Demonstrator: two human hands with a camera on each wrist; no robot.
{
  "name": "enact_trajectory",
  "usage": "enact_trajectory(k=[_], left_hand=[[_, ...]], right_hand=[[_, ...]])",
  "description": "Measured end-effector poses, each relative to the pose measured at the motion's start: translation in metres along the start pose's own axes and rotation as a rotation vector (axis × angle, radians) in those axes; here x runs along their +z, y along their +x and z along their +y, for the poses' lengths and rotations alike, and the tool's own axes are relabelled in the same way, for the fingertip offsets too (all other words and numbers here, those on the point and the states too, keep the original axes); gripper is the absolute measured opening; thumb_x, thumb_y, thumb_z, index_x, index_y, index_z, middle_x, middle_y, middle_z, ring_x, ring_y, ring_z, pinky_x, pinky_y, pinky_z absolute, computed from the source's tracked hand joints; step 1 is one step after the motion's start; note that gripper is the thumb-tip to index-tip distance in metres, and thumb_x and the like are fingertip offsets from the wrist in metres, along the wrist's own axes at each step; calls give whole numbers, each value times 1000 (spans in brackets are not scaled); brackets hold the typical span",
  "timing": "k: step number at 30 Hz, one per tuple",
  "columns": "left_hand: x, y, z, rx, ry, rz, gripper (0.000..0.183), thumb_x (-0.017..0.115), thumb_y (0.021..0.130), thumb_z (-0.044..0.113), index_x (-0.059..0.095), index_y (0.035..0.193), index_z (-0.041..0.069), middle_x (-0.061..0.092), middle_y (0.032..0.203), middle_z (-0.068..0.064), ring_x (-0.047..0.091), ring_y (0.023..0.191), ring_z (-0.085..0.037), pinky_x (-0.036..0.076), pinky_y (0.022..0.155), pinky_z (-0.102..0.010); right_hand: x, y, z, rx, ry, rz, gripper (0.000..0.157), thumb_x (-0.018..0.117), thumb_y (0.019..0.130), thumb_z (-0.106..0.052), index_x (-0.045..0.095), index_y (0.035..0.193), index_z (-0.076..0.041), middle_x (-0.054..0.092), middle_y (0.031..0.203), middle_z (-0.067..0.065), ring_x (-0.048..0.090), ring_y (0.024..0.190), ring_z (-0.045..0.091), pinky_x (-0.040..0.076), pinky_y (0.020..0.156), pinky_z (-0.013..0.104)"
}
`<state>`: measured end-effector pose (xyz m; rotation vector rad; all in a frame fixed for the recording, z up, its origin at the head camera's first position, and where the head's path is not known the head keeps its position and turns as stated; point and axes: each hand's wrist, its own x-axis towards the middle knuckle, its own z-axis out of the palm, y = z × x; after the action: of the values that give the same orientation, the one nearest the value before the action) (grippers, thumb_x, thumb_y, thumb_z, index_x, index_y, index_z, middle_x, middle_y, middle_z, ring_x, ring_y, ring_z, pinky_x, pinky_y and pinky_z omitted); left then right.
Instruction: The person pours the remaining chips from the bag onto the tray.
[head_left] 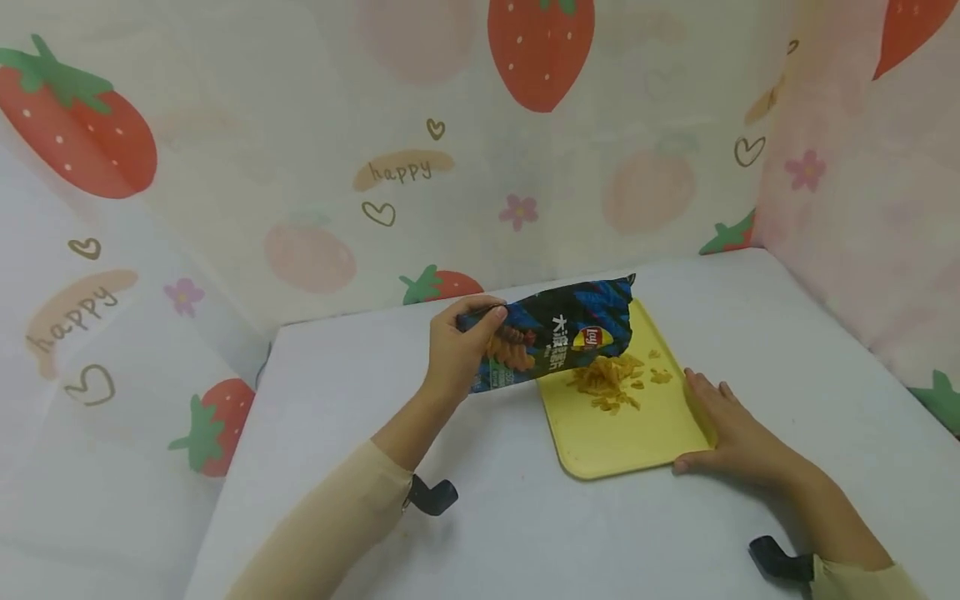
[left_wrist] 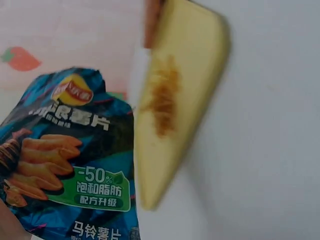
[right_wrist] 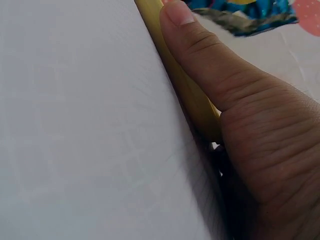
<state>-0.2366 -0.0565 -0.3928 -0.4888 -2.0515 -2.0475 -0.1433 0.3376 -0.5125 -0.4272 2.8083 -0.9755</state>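
Note:
My left hand [head_left: 457,346] grips one end of a dark blue potato chip bag [head_left: 562,337], thumb on its printed front. The bag lies nearly sideways, its far end over the yellow tray [head_left: 600,450]. A small heap of broken potato chips [head_left: 606,379] sits on the tray below that end, with a few loose pieces to its right. At the tray's near right corner rests my right hand [head_left: 742,433], fingers stretched along the right side and thumb at the near edge. In the right wrist view the thumb [right_wrist: 215,65] presses the tray's rim [right_wrist: 185,90].
The tray stands on a white table [head_left: 480,517] toward its right half. Behind and beside the table hang pale sheets [head_left: 300,150] printed with strawberries. Each wrist carries a black camera mount [head_left: 435,496].

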Motion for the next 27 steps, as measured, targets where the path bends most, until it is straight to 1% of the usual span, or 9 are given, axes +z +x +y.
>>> enact_trajectory(k=[2,7,10,12,14,17,22,26,27], left_hand=[[-3,0,1,-22,-25,12,22,72,97,26,75,111,8,70,111,-6,64,102,-20,56,88,-28],[-11,-3,6,-52,-67,50,18,73,97,22,75,109,8,69,110,-2,63,103,-18,55,88,-25],[-14,-3,15,19,-84,82,17,73,96,18,75,108,6,68,109,-5,63,104,-21,55,86,-26],[-13,-1,18,68,-69,70,19,72,97,18,74,109,4,68,108,-7,63,102,-22,56,84,-27],[-9,0,19,76,-28,24,19,71,97,17,74,109,3,70,107,-6,65,101,-21,56,85,-28],[-5,-1,12,45,31,-18,16,70,98,14,76,109,4,73,104,-4,68,96,-17,57,83,-27],[-4,4,9,74,21,5,16,71,98,16,75,108,5,72,104,-5,67,94,-16,57,80,-25],[-5,9,18,114,-9,8,18,72,97,18,75,108,4,71,105,-6,67,96,-17,57,81,-25],[-5,10,20,120,-7,16,18,72,97,18,75,108,4,71,104,-7,67,92,-19,57,80,-26]], right_hand=[[0,0,-1,-3,0,4,137,87,71,-60,0,166,-17,6,170,24,-5,152,56,8,116,75],[0,2,-1,-22,2,3,135,88,72,-57,0,166,-15,6,169,25,-4,152,56,7,117,74],[1,2,-1,-7,0,-12,136,87,72,-59,0,166,-16,5,169,26,-5,152,56,8,116,75],[0,3,-1,-14,-8,-6,135,87,72,-58,-1,166,-16,5,169,26,-5,151,57,9,115,76],[0,5,-1,-24,-9,3,134,88,73,-56,-1,166,-16,5,169,26,-5,151,57,8,115,75],[-1,6,0,-17,-7,-6,135,88,73,-56,-1,166,-16,5,169,26,-6,151,58,7,115,76],[-2,4,-1,7,-1,-8,137,87,71,-59,-2,166,-17,4,169,26,-6,151,58,7,115,76],[-3,3,-3,-2,-3,-3,137,88,71,-58,-2,166,-16,3,169,26,-5,151,58,6,116,75],[-3,3,-3,-4,-6,-4,137,87,71,-58,-2,166,-15,3,169,26,-5,151,58,6,116,75]])
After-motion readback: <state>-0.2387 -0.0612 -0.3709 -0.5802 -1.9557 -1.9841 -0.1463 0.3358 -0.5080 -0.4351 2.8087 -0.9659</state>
